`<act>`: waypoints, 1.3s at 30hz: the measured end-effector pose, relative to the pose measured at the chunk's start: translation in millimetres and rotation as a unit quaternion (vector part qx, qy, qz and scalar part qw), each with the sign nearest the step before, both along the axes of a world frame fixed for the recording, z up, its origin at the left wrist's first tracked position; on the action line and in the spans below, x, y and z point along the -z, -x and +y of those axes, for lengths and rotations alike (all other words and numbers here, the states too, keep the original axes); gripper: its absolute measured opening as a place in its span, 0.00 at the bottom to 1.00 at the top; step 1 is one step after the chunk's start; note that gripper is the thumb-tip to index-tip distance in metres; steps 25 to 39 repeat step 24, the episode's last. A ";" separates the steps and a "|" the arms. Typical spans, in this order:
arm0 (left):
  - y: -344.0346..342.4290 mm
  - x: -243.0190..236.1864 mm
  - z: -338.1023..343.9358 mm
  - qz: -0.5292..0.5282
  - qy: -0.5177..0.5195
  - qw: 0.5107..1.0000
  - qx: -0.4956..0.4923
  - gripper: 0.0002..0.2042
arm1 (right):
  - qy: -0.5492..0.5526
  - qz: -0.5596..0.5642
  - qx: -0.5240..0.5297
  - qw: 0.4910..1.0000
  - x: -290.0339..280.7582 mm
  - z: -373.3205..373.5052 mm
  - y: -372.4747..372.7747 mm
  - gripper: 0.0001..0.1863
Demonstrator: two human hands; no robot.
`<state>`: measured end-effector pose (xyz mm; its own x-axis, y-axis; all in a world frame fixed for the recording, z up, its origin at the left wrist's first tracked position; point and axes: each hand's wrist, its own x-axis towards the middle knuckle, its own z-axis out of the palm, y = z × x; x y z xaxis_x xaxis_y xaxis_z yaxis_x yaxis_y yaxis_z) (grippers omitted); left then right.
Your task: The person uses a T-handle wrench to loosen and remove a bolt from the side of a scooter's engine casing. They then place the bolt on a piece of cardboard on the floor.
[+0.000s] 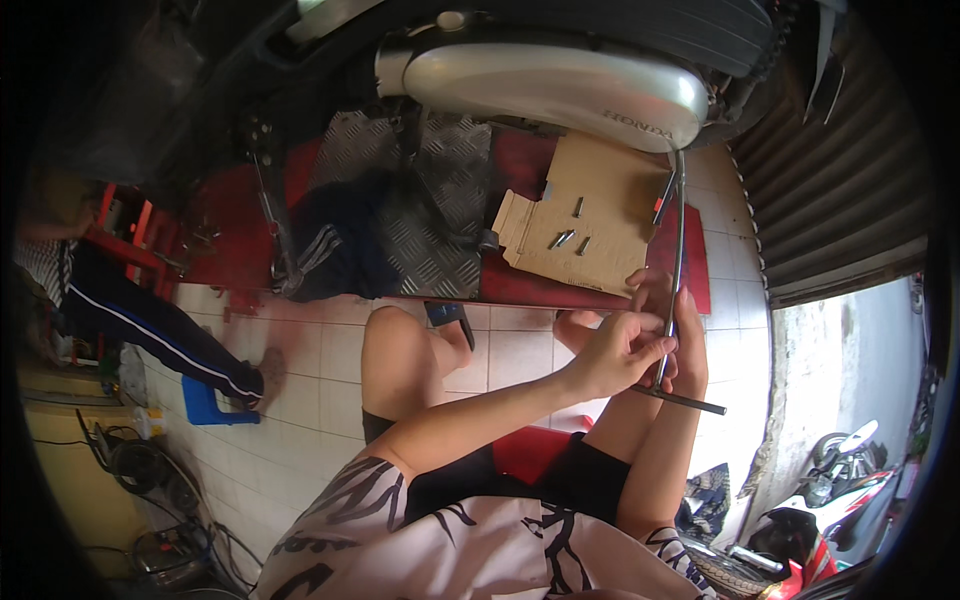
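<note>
A long T-handle wrench [677, 240] runs from the lower edge of a silver motorcycle cover [560, 88] down toward my lap. Its dark crossbar [690, 402] lies at the near end, just below my hands. My left hand [628, 352] is closed on the shaft near that bar, thumb and fingers pressed to it. From the other side my right hand [688, 335] wraps the same shaft, its fingers partly hidden. Whether the far tip sits on a bolt head cannot be made out. Several loose bolts [580, 207] lie on a flattened cardboard sheet [535, 240] beyond my hands.
The cardboard rests on a red platform [690, 270] with a diamond-plate panel [455, 200]. To the left are another person's dark trouser leg [160, 335] and a blue stool [205, 400]. A corrugated shutter [840, 200] and a parked motorbike [815, 540] stand at right.
</note>
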<state>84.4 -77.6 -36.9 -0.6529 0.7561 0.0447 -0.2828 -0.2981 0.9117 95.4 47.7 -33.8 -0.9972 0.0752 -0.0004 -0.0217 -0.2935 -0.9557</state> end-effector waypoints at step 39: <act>-0.9 -92.5 -108.1 -0.092 -0.306 0.927 -0.197 0.07 | -0.402 0.259 0.180 0.860 -92.3 -135.7 -49.1 0.42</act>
